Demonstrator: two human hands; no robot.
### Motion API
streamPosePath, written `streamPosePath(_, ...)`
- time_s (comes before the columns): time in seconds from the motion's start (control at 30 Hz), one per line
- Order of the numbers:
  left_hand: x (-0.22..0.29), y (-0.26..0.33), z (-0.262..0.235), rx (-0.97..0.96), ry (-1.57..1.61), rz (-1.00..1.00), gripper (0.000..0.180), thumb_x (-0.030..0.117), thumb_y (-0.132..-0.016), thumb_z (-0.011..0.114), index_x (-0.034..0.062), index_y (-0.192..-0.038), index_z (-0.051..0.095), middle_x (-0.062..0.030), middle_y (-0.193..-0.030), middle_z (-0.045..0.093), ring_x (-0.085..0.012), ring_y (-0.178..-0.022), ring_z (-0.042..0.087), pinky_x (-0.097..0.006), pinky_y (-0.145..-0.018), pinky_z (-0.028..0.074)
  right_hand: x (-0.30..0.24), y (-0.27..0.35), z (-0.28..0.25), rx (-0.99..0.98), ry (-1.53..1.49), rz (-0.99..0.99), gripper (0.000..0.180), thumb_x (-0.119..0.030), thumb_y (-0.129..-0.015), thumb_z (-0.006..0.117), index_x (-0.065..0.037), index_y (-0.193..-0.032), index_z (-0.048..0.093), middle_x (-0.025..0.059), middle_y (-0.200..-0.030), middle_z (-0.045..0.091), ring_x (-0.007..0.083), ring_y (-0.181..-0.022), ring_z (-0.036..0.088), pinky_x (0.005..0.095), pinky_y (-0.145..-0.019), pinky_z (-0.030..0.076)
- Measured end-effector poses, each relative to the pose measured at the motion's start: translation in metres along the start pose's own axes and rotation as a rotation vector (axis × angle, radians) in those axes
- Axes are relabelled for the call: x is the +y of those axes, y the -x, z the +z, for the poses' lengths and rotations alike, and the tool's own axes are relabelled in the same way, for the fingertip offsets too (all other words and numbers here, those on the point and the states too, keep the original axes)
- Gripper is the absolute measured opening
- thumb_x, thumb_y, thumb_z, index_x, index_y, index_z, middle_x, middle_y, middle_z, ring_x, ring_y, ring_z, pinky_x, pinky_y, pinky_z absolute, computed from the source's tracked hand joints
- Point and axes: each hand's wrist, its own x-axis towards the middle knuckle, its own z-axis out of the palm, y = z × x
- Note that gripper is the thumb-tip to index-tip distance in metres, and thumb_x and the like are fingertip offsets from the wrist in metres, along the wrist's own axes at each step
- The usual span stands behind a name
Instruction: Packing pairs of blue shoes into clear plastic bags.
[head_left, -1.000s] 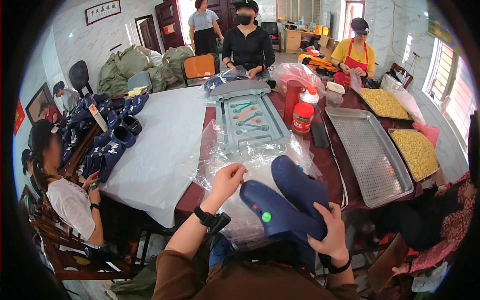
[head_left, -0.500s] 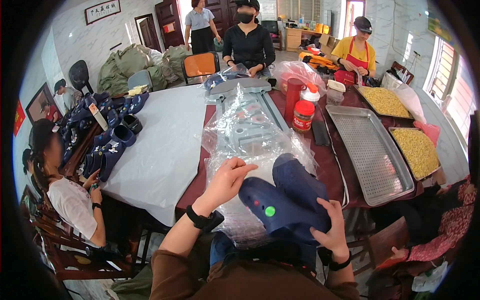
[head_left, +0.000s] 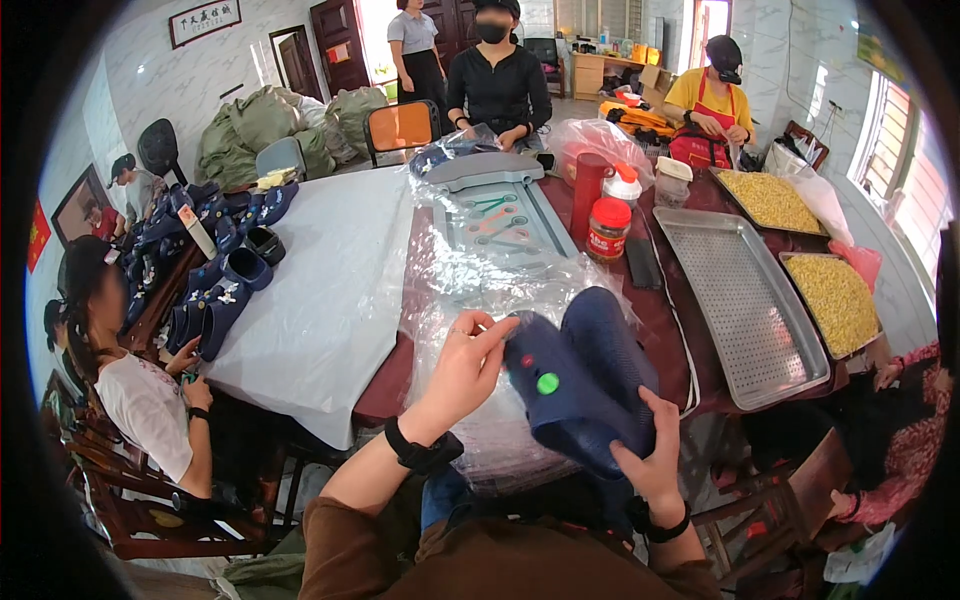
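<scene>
Two dark blue foam clogs (head_left: pixel 585 375), laid side by side with toes pointing away from the wearer, lie at the near edge of the worktop (head_left: pixel 660 330), over crinkled clear plastic film (head_left: pixel 470 290). Right hand (head_left: pixel 650 455): grip closed on the near heel end of the pair, thumb on top, the other fingers out of sight beneath. Left hand (head_left: pixel 465 370): not closed on anything; fingers extended, their tips resting on the left side of the nearer clog, close to a green round stud (head_left: pixel 547 383) and a smaller red one (head_left: pixel 521 361) set in its upper.

Handling, as judged: the clogs look light, moulded from soft springy foam, bendable yet holding their shape, not fragile; the matt surface should offer fair friction, though the film below is likely slippery and may drag along. Sound holds would be the heel rim or across the two uppers pinched together.

Hidden or unclear: the soles, the heel straps and the underside fingers of the right hand; whether the film encloses the clogs or only lies under them cannot be told. A grey tray of tools (head_left: pixel 500 215) behind is veiled by glare on the film.
</scene>
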Motion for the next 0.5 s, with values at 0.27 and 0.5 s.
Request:
streamPosePath(0.27, 0.003, -0.011, 0.006, -0.047, 0.048, -0.023, 0.031, 0.004, -0.096, 0.062, 0.0068, -0.126, 0.070, -0.0132, -0.104, 0.058, -0.0275, -0.083, 0.061, -0.036, -0.073, 0.050, -0.010, -0.003, 0.004, -0.138, 0.173, -0.228, 0.082, -0.022, -0.059, 0.083, -0.014, -0.137, 0.060, 0.0205, -0.122, 0.051, 0.0402, -0.102, 0.063, 0.0441, -0.086, 0.054)
streamPosePath(0.5, 0.013, -0.012, -0.010, -0.114, 0.085, 0.015, 0.038, 0.001, -0.097, 0.059, 0.0090, -0.133, 0.067, -0.0121, -0.103, 0.056, -0.0266, -0.082, 0.059, -0.035, -0.074, 0.049, -0.010, 0.001, 0.002, -0.210, 0.112, -0.175, 0.083, -0.022, -0.059, 0.083, -0.014, -0.138, 0.061, 0.0201, -0.121, 0.052, 0.0403, -0.106, 0.061, 0.0444, -0.089, 0.053)
